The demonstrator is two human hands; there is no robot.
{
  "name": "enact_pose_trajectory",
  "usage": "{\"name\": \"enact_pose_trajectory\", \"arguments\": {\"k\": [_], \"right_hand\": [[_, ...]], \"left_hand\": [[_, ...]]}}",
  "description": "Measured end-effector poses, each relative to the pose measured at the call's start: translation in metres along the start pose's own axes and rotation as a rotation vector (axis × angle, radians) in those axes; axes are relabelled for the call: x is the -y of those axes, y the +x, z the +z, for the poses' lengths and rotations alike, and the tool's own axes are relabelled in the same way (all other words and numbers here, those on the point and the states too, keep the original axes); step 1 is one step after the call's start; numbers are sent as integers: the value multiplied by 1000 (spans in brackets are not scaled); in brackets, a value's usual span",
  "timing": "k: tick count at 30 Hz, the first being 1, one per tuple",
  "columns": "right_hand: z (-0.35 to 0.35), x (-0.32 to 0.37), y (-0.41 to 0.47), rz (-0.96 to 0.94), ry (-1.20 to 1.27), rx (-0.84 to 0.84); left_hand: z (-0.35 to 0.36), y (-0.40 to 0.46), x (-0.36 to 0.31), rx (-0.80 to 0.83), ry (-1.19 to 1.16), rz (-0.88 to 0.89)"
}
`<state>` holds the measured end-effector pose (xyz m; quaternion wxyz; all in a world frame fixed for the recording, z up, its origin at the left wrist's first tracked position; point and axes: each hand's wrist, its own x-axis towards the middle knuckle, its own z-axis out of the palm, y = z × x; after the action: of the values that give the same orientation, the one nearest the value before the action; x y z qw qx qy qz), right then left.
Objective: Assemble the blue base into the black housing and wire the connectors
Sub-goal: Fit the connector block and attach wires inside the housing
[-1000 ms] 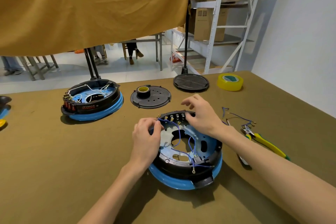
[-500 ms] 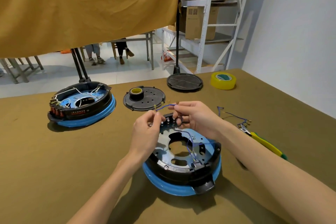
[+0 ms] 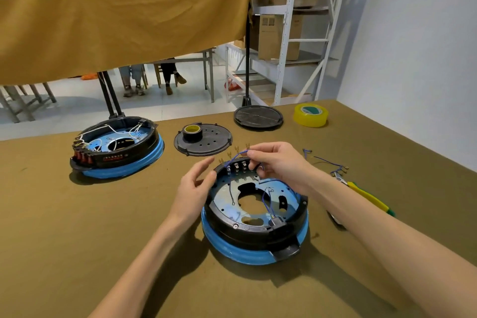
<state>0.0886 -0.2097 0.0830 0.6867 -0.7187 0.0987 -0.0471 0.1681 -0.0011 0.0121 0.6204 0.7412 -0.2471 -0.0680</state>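
A black housing (image 3: 258,233) with a blue base (image 3: 247,253) around its lower edge sits on the table in front of me. Its blue inner plate (image 3: 227,197) carries thin blue wires. My right hand (image 3: 276,162) pinches a blue wire with brass fork terminals (image 3: 236,156) above the housing's far rim, over a row of black connector terminals (image 3: 236,166). My left hand (image 3: 195,186) hovers at the housing's left rim with fingers loosely spread, holding nothing.
A second wired housing on a blue base (image 3: 116,148) sits at the left. A black perforated disc with a tape roll (image 3: 202,141), a black lid (image 3: 258,116) and yellow tape (image 3: 310,115) lie behind. Loose blue wires (image 3: 326,162) and yellow-handled pliers (image 3: 366,196) lie to the right.
My left hand has let go of the wire and opened beside the rim. My right hand keeps the wire raised over the terminals. The view moved closer.
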Motion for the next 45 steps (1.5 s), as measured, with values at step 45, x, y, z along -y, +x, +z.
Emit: {"name": "enact_pose_trajectory", "arguments": {"k": [45], "right_hand": [[-12, 35, -27, 140, -498, 501]], "left_hand": [[9, 3, -30, 22, 335, 574]]}}
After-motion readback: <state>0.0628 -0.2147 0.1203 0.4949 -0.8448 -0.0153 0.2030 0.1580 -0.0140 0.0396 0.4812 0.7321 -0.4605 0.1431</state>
